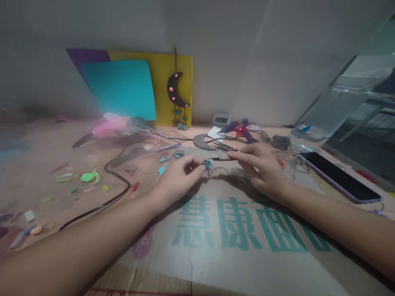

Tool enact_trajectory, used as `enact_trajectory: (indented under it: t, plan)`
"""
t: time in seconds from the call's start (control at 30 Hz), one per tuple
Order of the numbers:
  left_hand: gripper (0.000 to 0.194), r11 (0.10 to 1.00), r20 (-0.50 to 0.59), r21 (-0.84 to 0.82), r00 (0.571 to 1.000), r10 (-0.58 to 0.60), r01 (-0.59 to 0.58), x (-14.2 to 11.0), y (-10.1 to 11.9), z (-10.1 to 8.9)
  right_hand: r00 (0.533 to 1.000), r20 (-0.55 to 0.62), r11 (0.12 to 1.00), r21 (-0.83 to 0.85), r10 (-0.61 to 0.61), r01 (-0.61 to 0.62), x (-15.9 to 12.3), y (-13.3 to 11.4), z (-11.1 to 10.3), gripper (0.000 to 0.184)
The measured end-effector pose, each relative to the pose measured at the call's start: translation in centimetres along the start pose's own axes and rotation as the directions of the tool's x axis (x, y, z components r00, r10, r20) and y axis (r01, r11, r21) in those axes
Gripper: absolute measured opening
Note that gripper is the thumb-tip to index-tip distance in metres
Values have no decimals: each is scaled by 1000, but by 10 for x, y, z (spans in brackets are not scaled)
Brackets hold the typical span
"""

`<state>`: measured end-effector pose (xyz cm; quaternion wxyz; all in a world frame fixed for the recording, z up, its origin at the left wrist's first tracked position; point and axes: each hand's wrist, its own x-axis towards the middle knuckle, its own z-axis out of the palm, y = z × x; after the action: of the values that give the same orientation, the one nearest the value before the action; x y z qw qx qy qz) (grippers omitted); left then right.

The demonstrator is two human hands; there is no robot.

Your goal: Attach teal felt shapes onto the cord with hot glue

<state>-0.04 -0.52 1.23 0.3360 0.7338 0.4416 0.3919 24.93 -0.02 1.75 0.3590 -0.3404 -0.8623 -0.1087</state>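
Between the thumb and fingertips of my left hand point(181, 178) is a small teal and dark grey piece point(207, 165), perhaps flower-shaped; its exact form is too small to tell. My right hand point(264, 168) grips a thin paintbrush point(223, 158) with a metal collar and dark bristles. The brush points left, and its tip meets or nearly meets the piece. Beyond my left hand lie several small teal cut-outs point(162, 170). A grey crescent point(203, 142) rests flat on the table behind the piece.
A dark crescent hanging point(173, 89) with pink dots leans on coloured sheets point(120, 88). A glue gun point(240, 130) shows a red light. A black cord point(121, 191) crosses the left side among scraps. At right lie grey yarn point(280, 141) and a phone point(341, 176).
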Motion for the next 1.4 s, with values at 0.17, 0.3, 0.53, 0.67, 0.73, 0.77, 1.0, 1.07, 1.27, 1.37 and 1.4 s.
enact_trajectory:
  t: [0.17,0.3,0.53,0.67,0.73,0.77,1.0,1.07,1.27,1.37,1.4]
  plan:
    - [17,1000,7,-1,1000,-17,17,0,0,0,999,10,999,-13,-37,37,-1,2,1,37]
    - [18,1000,7,7,1000,-13,12,0,0,0,999,28,999,-21,-31,31,-1,3,2,37]
    - [18,1000,17,17,1000,-3,3,-1,2,-1,999,18,999,-23,-46,46,0,1,1,37]
    - [18,1000,6,6,1000,-1,1,0,-1,0,999,-19,999,-13,-43,43,-2,2,1,39]
    - [18,1000,2,3,1000,-6,6,0,-3,0,999,-42,1000,4,-29,29,-2,2,1,41]
    - [18,1000,2,3,1000,-8,8,1,-4,0,999,-48,1000,14,-23,24,-2,2,1,42]
    - [18,999,15,22,1000,24,-24,0,-2,-1,999,-25,999,3,-40,40,-1,1,2,41]
    - [17,999,17,25,999,43,-44,0,0,-1,999,-19,999,1,-42,43,-1,1,2,41]
    - [17,999,14,14,999,34,-35,0,-1,0,999,-27,999,4,-34,34,-1,-1,1,40]
    - [17,999,18,9,999,38,-38,0,-2,0,999,-19,999,-5,-40,40,-1,-1,1,40]
    - [18,999,19,9,999,38,-38,1,-3,0,999,-16,999,-5,-43,43,-1,-1,1,40]
